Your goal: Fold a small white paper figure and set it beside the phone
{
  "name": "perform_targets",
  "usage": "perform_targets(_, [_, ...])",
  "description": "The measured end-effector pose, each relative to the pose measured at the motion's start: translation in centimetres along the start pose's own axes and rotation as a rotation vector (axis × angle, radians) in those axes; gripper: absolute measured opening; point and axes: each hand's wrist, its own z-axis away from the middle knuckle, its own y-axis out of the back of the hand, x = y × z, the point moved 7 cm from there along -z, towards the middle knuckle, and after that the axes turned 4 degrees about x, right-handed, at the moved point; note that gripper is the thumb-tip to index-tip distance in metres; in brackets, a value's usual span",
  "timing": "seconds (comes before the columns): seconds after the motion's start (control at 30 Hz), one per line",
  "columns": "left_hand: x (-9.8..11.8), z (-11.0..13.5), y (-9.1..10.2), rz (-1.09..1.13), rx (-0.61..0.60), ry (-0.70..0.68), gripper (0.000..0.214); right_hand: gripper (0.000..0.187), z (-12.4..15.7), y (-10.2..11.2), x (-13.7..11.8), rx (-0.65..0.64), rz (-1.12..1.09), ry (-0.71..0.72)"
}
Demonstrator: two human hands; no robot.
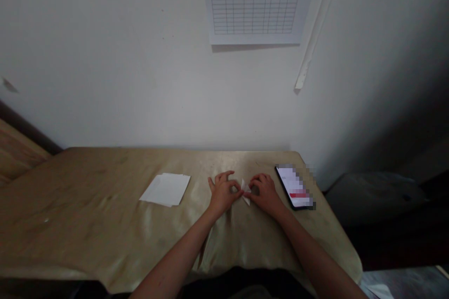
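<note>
A small piece of folded white paper (246,188) is held between both hands near the middle of the table. My left hand (223,191) pinches its left side between thumb and index finger, while the other fingers are raised and spread. From the right, my right hand (264,191) grips the same paper with its thumb and fingertips, the remaining fingers curled. Pointed corners of the paper stick out above and below the fingertips; its middle is partly hidden by them. To the left lies a loose stack of white paper sheets (166,189).
A phone (293,188) with a lit screen lies right of my right hand. The table (87,215) has a wrinkled tan cover and stands against a white wall (140,79). A printed grid sheet (256,4) hangs there beside a cable strip (315,32).
</note>
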Motion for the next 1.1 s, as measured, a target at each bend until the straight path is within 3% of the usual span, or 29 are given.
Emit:
perform_targets(0.67, [-0.74,-0.15,-0.18,-0.048,-0.002,0.031,0.018,0.03,-0.13,-0.18,-0.29,-0.055,0.057,-0.026])
perform_targets(0.97, [-0.87,-0.2,-0.11,-0.049,0.001,0.051,0.021,0.031,-0.44,-0.01,-0.73,-0.13,0.075,-0.027])
perform_targets(1.1, [-0.98,-0.25,-0.21,-0.051,0.004,0.038,0.021,0.04,-0.31,0.03,-0.66,-0.171,0.052,-0.006])
